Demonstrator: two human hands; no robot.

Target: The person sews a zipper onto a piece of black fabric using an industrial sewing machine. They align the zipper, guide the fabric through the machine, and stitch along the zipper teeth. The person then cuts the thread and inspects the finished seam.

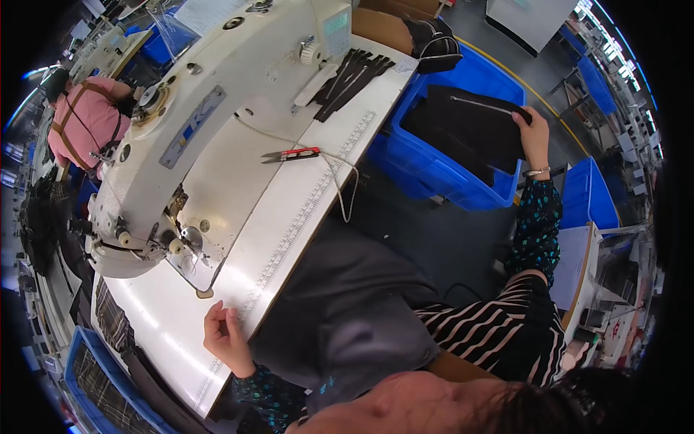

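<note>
My right hand reaches out to the far right and pinches the edge of a dark fabric piece with a pale zipper line across it. This piece lies on other dark cloth in a blue plastic bin beside the table. My left hand rests near the front edge of the white sewing table, fingers loosely curled and apart, with nothing seen in them. Past it stands a white industrial sewing machine, its needle area just beyond the hand.
Red-handled thread snips lie on the table near a looped white cord. Several dark zippers are spread at the table's far end. A blue crate with plaid cloth stands at lower left. A person in pink sits beyond the machine.
</note>
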